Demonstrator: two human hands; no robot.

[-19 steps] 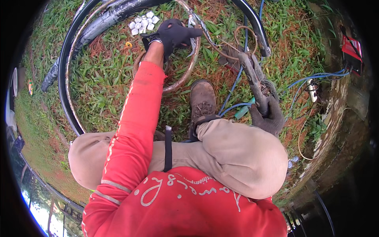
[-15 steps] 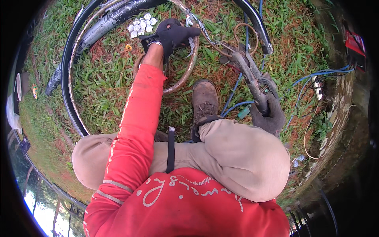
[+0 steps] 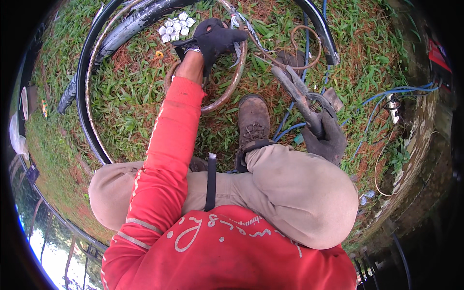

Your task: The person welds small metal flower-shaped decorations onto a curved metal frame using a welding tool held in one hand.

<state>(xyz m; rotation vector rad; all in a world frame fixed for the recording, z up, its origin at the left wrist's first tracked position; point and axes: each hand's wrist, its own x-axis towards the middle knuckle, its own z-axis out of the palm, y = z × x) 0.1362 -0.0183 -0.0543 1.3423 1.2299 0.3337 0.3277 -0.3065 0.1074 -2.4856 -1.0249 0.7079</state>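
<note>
While person squats on grass [image 3: 125, 96], left hand [image 3: 215, 41] pins rusty ring [image 3: 227, 92] flat, grip pressed around it; right hand [image 3: 326, 137] squeezes welding tongs [image 3: 295, 89] ready nearby.

Red sleeve [image 3: 169, 140], black glove [image 3: 215, 38], white metal flowers [image 3: 176, 26].

A gloved left hand [image 3: 215, 38] gripped a rusty metal ring [image 3: 227, 92] on the grass [image 3: 125, 111]; the gloved right hand [image 3: 326, 140] held a rusty welding clamp [image 3: 297, 92].
</note>
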